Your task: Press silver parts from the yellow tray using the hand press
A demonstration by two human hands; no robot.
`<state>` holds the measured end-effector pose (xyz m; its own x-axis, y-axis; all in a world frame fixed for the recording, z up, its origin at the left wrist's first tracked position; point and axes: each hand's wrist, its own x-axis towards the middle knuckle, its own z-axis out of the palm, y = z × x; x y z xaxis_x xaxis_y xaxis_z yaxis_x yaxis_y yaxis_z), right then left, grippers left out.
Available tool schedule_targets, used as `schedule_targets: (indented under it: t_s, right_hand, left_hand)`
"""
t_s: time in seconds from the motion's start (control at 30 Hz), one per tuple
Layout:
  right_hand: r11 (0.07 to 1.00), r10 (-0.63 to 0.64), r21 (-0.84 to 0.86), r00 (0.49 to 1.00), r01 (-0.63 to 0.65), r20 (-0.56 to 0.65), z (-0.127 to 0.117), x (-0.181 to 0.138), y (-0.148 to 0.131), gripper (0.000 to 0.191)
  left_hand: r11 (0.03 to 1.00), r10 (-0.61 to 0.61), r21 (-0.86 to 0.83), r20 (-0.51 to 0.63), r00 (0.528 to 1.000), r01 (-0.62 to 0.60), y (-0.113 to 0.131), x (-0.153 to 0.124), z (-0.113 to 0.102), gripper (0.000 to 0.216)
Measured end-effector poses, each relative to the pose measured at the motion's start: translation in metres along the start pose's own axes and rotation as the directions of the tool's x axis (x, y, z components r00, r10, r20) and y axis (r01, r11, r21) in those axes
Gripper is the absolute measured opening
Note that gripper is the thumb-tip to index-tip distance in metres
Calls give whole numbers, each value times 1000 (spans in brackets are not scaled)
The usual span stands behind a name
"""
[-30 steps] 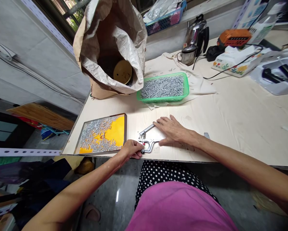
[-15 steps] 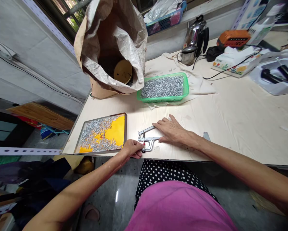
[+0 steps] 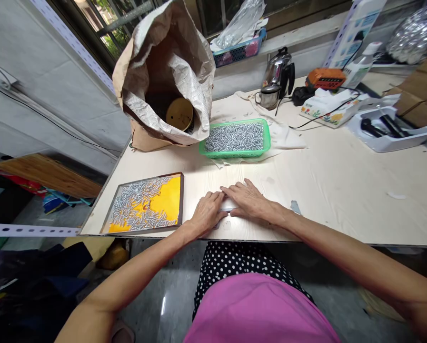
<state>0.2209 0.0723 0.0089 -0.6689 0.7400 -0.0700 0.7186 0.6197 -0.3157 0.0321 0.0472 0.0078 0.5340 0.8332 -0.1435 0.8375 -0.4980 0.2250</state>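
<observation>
Silvery hand pliers (image 3: 228, 206) with spring handles, like snap-fastener pliers, lie near the table's front edge, mostly covered by my hands. My left hand (image 3: 208, 212) is curled over their left end, fingers bent round it. From the other side my right hand (image 3: 247, 200) closes on the handles, its fingertips touching the left ones. To the left is a shallow tray (image 3: 181, 200) with a yellow bottom, strewn with small silvery metal pins (image 3: 133, 202). Beyond my hands a green plastic basket (image 3: 267, 138) is full of similar pins.
A large woven sack (image 3: 199, 71), its mouth wide, stands at the back left with a round yellowish container (image 3: 179, 114) inside. Further right are a metal kettle (image 3: 275, 71), a metal cup (image 3: 269, 97), an orange battery pack (image 3: 325, 78) and a white bin (image 3: 384, 143).
My left hand has moved up and right from the pliers' lower jaw to cover their left end. The handles, spread before, are now squeezed together. The view has shifted slightly.
</observation>
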Motion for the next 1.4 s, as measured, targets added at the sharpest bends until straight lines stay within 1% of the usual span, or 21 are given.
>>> schedule_targets:
  t_s: [0.1, 0.17, 0.27, 0.4, 0.47, 0.57, 0.73, 0.87, 0.97, 1.03, 1.1, 1.17, 1.2, 1.23, 1.27, 1.33, 1.4]
  right_hand:
    - [998, 62, -23, 998, -61, 23, -2, -4, 4, 78]
    - [996, 77, -46, 997, -76, 30, -2, -6, 8, 71]
    - [997, 55, -51, 998, -54, 19, 1, -8, 12, 54]
    - [995, 89, -45, 996, -89, -5, 0, -10, 8, 46]
    - [992, 101, -76, 995, -100, 3, -2, -11, 5, 38]
    - [989, 93, -116, 996, -91, 12, -4, -13, 1, 25]
    - [991, 64, -115, 998, -64, -8, 6, -14, 2, 14]
    - [993, 32, -109, 999, -34, -22, 14, -13, 3, 14]
    - [994, 27, -104, 1000, -28, -13, 15, -13, 2, 15]
    - [994, 37, -102, 999, -40, -33, 15, -14, 4, 15]
    - [995, 38, -89, 996, -46, -83, 15, -15, 10, 21]
    - [998, 8, -60, 992, -16, -126, 15, -16, 22, 40]
    - [999, -18, -41, 991, 12, -131, 14, -15, 28, 49]
    - [999, -41, -22, 991, 38, -128, 14, -14, 35, 54]
    - [999, -53, -5, 991, 53, -123, 13, -11, 40, 55]
    - [999, -41, 1, 993, 41, -113, 11, -5, 47, 45]
    - [999, -5, -38, 994, 1, -109, 11, 2, 47, 35]
  left_hand:
    - [998, 19, 66, 21, 1000, -21, -3, 4, -1, 55]
    - [997, 51, 59, 4, 999, -51, -5, 7, 0, 58]
    - [992, 126, 30, -1, 992, -126, -7, 14, 2, 58]
    - [980, 173, 84, 65, 983, -178, -6, 25, -2, 55]
    - [977, 185, 87, 82, 979, -192, -5, 28, -6, 45]
    - [982, 180, 49, 74, 981, -184, -2, 26, -9, 27]
    - [991, 134, 16, 42, 990, -135, 1, 23, -1, 18]
    - [991, 133, 17, 42, 990, -134, 1, 25, 5, 16]
    - [990, 138, 25, 53, 989, -139, 0, 26, 3, 16]
    - [991, 125, 43, 46, 991, -127, 0, 26, 0, 16]
    - [993, 95, 61, 19, 995, -96, 1, 24, -1, 22]
    - [997, 43, 67, -44, 998, -40, 5, 18, 2, 34]
    - [998, 21, 62, -91, 996, -16, 8, 14, 6, 39]
    - [998, 14, 55, -141, 990, -6, 12, 9, 11, 41]
    - [999, 20, 48, -192, 981, -11, 17, 3, 17, 43]
    - [998, 65, 35, -269, 961, -57, 29, -8, 33, 47]
    - [993, 114, 14, -296, 948, -115, 40, -18, 48, 53]
